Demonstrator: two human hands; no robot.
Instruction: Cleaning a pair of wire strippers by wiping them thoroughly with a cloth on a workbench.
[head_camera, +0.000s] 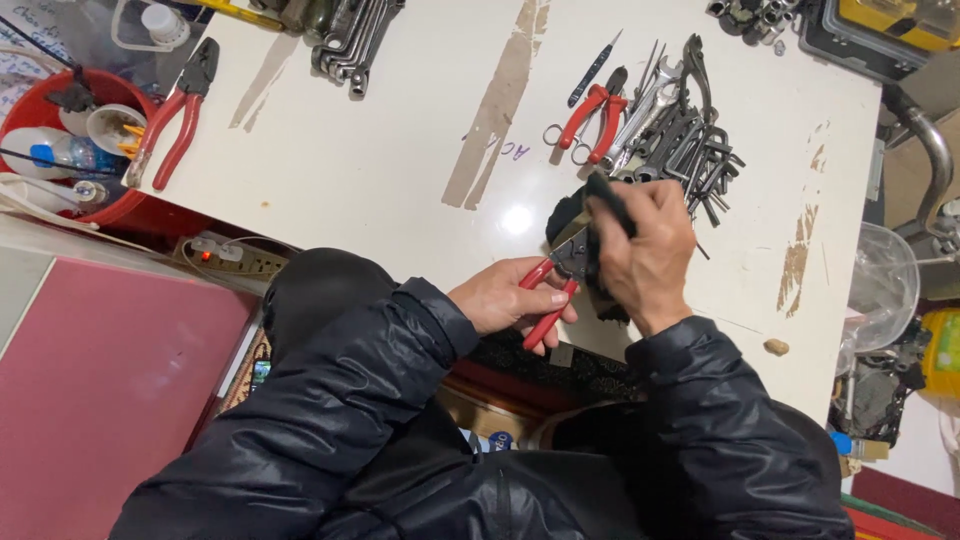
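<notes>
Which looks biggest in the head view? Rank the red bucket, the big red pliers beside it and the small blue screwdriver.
1. Red bucket, though partly cut off at the edge.
2. Big red pliers.
3. Small blue screwdriver.
All sit at a similar distance, so the order looks safe.

Pliers' head (572, 255) hidden under black cloth (565, 215) and right hand (645, 250), spanners (350, 40) cut off at top edge

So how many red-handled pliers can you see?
3: one in the left hand, wiped with a black cloth by the right hand; one at the tool pile; one by the red tub. More may be hidden.
</notes>
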